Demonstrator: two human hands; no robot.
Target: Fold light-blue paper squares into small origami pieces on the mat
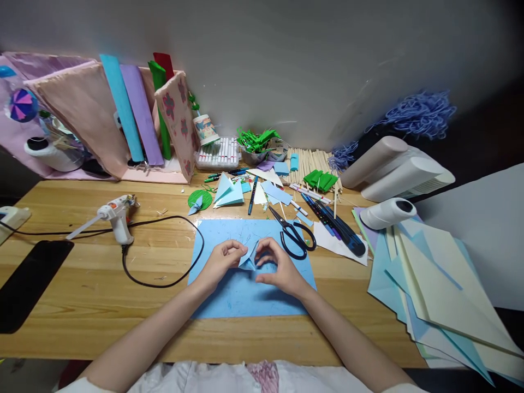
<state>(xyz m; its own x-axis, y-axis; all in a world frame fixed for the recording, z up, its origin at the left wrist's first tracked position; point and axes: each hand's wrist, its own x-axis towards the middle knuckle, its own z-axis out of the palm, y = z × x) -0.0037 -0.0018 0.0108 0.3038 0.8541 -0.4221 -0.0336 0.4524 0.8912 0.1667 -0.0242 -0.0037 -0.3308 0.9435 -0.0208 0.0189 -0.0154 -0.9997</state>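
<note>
1. In the head view, the folded light-blue paper piece (247,262) is between the two hands, above the blue sheet (229,303), which lies on the wooden surface (98,305).

2. The left hand (226,256) holds this piece on its left side, in a narrow pinch of thumb and fingers.

3. The right hand (275,265) is curved and rather wide, with the thumb well apart from the bent fingers. Its fingertips are just beside the right edge of the piece; whether they touch it, I cannot tell.

4. From the left hand the piece lies to the right, and from the right hand it lies to the left. The left hand is the nearer one, since it is in contact. The long axis seems to go slantwise, with a thin point toward the upper right, but the fingers cover a part of it.

5. Near the right hand, on the upper right part of the sheet, there are black-handled scissors (286,225), with their blades pointing to the upper left.

6. Beyond the upper left corner of the sheet, a small folded blue paper figure (196,205) lies on a green disc (203,195). Farther to the left stands a hot glue gun (119,221).

7. About brands, labels or writing: I cannot read any. The marker case (216,154) and the patterned paper cup (205,129) are too small in the view for this.
</note>
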